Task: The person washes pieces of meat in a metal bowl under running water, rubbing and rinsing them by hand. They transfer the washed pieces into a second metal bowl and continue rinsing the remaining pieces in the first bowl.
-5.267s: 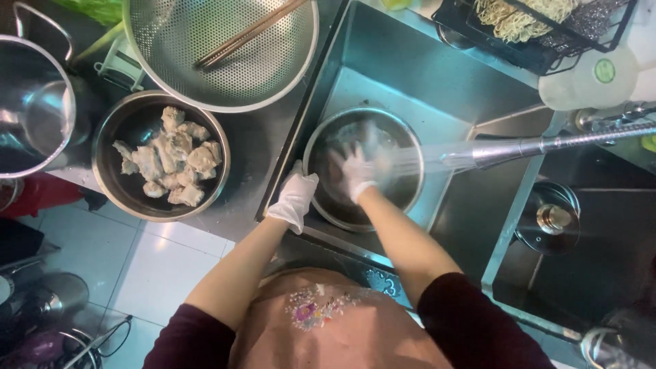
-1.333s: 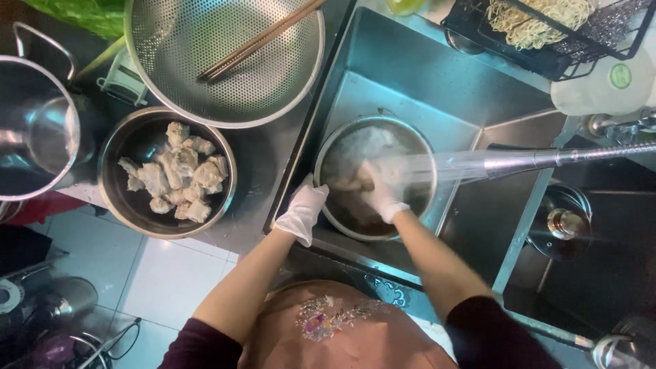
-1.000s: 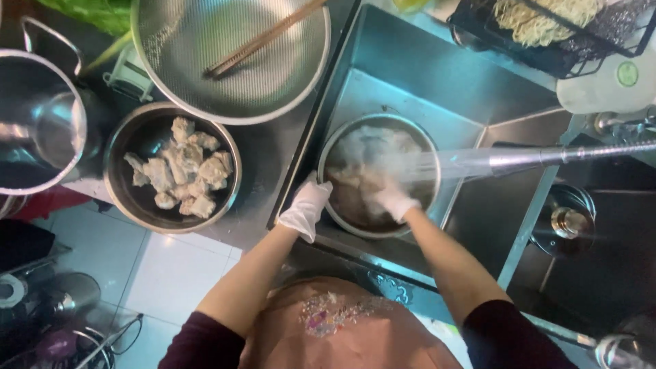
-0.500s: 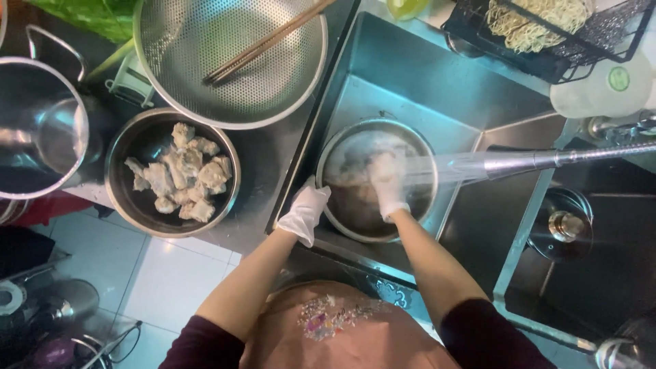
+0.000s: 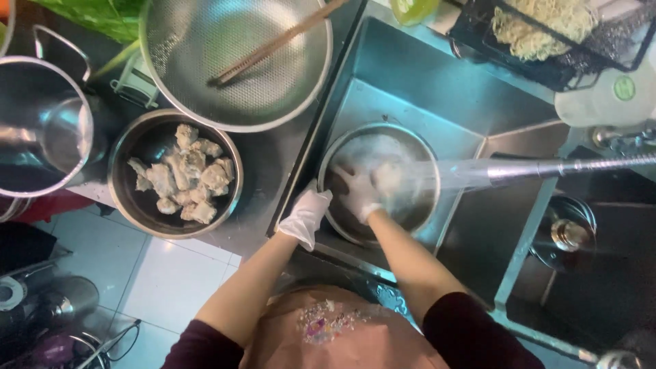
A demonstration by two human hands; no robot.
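Left hand (image 5: 305,217) grips the bowl (image 5: 380,183) rim; right hand (image 5: 360,195) spreads open inside (under the spray). Water could splash out, or the wet bowl slip.

Head view, straight down over sink (image 5: 437,89)

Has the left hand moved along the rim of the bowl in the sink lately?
No. The left hand still grips the near-left rim of the bowl, beside the sink edge.

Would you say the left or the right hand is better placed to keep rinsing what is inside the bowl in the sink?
Probably the right hand: it is already inside the bowl, while the left hand rests on its rim.
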